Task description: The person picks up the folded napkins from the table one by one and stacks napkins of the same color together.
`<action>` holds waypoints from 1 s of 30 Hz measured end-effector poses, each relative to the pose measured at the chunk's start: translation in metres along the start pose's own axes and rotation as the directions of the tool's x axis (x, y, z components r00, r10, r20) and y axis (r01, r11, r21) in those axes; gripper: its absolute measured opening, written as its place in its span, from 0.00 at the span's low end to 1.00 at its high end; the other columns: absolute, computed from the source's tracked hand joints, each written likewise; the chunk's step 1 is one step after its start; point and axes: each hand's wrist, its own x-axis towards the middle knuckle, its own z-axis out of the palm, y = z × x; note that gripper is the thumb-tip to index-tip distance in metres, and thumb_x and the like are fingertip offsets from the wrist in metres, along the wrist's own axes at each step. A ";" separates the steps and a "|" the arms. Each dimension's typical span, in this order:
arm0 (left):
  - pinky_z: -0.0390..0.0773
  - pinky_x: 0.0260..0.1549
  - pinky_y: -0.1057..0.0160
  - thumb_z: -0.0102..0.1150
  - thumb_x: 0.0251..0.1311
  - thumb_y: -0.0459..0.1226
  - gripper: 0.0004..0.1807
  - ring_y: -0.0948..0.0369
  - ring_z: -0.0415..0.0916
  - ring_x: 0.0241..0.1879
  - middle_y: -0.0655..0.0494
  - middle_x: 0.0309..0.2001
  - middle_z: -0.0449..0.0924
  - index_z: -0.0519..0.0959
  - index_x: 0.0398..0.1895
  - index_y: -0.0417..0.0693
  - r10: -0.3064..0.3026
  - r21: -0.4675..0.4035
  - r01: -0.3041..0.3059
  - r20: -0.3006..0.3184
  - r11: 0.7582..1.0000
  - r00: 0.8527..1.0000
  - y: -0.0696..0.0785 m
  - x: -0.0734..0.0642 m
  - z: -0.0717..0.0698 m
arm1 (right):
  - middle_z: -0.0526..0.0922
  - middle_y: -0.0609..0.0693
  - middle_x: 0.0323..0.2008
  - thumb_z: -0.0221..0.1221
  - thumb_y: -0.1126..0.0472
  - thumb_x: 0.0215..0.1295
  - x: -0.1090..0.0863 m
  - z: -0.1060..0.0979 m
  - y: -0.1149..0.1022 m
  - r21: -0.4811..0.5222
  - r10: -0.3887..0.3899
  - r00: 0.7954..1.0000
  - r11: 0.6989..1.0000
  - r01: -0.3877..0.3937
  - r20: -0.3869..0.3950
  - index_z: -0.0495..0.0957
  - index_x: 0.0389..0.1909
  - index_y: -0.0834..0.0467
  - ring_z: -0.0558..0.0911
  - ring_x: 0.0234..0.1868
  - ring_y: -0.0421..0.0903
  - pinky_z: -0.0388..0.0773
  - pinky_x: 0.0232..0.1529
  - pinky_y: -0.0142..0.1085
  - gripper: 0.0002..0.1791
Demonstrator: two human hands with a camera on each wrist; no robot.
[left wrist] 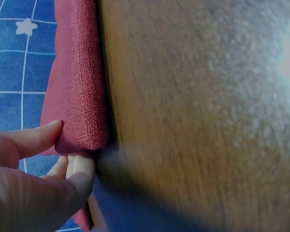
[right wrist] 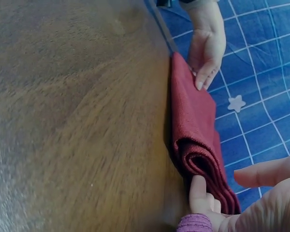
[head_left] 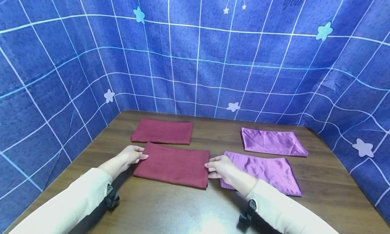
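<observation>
Our left hand [head_left: 129,156] pinches the near red cloth [head_left: 175,164] at left; our right hand [head_left: 223,168], fingers loosely spread, touches its right end. We should keep its layers [right wrist: 217,181] aligned.

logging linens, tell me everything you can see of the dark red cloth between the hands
The dark red cloth is plain, matte and woven-looking, folded into a rough rectangle whose right end shows curled layers. It sits slightly askew on or just above the brown table, left of the nearer purple cloth. The left hand pinches its left end; the right hand touches its right end.
</observation>
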 end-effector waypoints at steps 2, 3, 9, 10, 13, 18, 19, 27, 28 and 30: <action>0.76 0.32 0.74 0.61 0.59 0.29 0.31 0.69 0.72 0.35 0.33 0.53 0.74 0.62 0.62 0.20 -0.002 -0.019 0.002 0.005 1.000 1.000 0.000 -0.001 -0.001 | 0.80 0.66 0.44 0.56 0.74 0.60 0.000 0.002 0.000 -0.007 0.004 1.000 1.000 -0.004 -0.012 0.66 0.57 0.79 0.80 0.36 0.48 0.84 0.47 0.48 0.24; 0.77 0.31 0.74 0.61 0.59 0.29 0.31 0.69 0.72 0.34 0.36 0.50 0.76 0.62 0.61 0.20 -0.005 -0.030 0.005 0.008 1.000 1.000 0.000 -0.001 -0.001 | 0.80 0.65 0.42 0.57 0.74 0.60 0.000 0.003 0.000 -0.010 0.006 1.000 1.000 -0.006 -0.018 0.67 0.56 0.78 0.80 0.36 0.48 0.84 0.46 0.48 0.23; 0.81 0.32 0.70 0.60 0.60 0.29 0.25 0.69 0.76 0.31 0.55 0.37 0.78 0.66 0.57 0.23 0.009 -0.054 -0.006 0.056 0.999 0.998 0.002 -0.004 -0.006 | 0.80 0.57 0.35 0.57 0.76 0.59 0.002 0.006 0.002 -0.006 0.005 0.999 1.000 -0.005 -0.034 0.70 0.54 0.75 0.79 0.32 0.46 0.86 0.41 0.44 0.20; 0.81 0.33 0.69 0.60 0.60 0.30 0.24 0.68 0.76 0.31 0.55 0.37 0.77 0.66 0.56 0.24 0.017 -0.049 -0.014 0.069 0.999 0.997 0.002 -0.004 -0.007 | 0.80 0.57 0.34 0.56 0.76 0.59 0.003 0.005 0.002 -0.001 0.004 0.999 1.000 -0.004 -0.032 0.69 0.54 0.75 0.79 0.31 0.45 0.86 0.41 0.44 0.20; 0.82 0.36 0.65 0.59 0.62 0.31 0.22 0.66 0.76 0.34 0.54 0.39 0.77 0.65 0.55 0.27 0.040 -0.039 -0.036 0.127 0.999 0.991 0.001 -0.005 -0.010 | 0.80 0.55 0.32 0.56 0.77 0.60 0.004 0.004 0.002 0.009 0.005 1.000 1.000 -0.005 -0.020 0.68 0.54 0.76 0.79 0.28 0.44 0.86 0.41 0.42 0.21; 0.82 0.43 0.59 0.57 0.65 0.33 0.25 0.62 0.76 0.40 0.55 0.40 0.79 0.62 0.59 0.30 0.050 -0.008 -0.050 0.233 0.999 0.971 -0.001 -0.005 -0.016 | 0.79 0.54 0.31 0.56 0.77 0.60 0.006 0.003 0.003 0.006 0.020 1.000 1.000 -0.020 -0.013 0.67 0.55 0.77 0.78 0.27 0.43 0.85 0.42 0.41 0.22; 0.82 0.43 0.58 0.57 0.64 0.34 0.25 0.62 0.76 0.40 0.56 0.40 0.80 0.62 0.60 0.30 0.046 -0.007 -0.046 0.242 0.999 0.969 -0.001 -0.005 -0.016 | 0.80 0.56 0.33 0.56 0.77 0.60 0.006 0.003 0.002 0.003 0.018 1.000 1.000 -0.018 -0.011 0.67 0.56 0.78 0.79 0.28 0.44 0.85 0.43 0.42 0.22; 0.82 0.50 0.54 0.59 0.63 0.33 0.30 0.63 0.77 0.40 0.54 0.39 0.80 0.60 0.61 0.22 0.041 0.015 -0.045 0.207 0.999 0.977 -0.005 -0.006 -0.017 | 0.81 0.68 0.48 0.56 0.74 0.63 0.002 0.001 -0.002 0.000 0.030 1.000 1.000 -0.030 -0.008 0.67 0.56 0.77 0.84 0.38 0.51 0.83 0.49 0.51 0.22; 0.81 0.51 0.53 0.59 0.62 0.33 0.31 0.63 0.78 0.40 0.54 0.39 0.80 0.60 0.61 0.21 0.036 0.023 -0.041 0.199 0.999 0.979 -0.005 -0.006 -0.017 | 0.80 0.69 0.49 0.56 0.73 0.63 0.002 0.001 -0.002 0.002 0.037 0.999 0.999 -0.036 -0.002 0.67 0.56 0.77 0.85 0.40 0.52 0.83 0.49 0.52 0.21; 0.80 0.54 0.51 0.60 0.62 0.33 0.31 0.61 0.78 0.42 0.54 0.39 0.81 0.61 0.60 0.20 0.025 0.029 -0.031 0.184 0.999 0.983 -0.006 -0.007 -0.017 | 0.80 0.69 0.50 0.56 0.72 0.64 0.002 -0.001 -0.002 0.007 0.045 0.999 0.999 -0.045 -0.003 0.68 0.55 0.77 0.85 0.42 0.55 0.83 0.48 0.51 0.20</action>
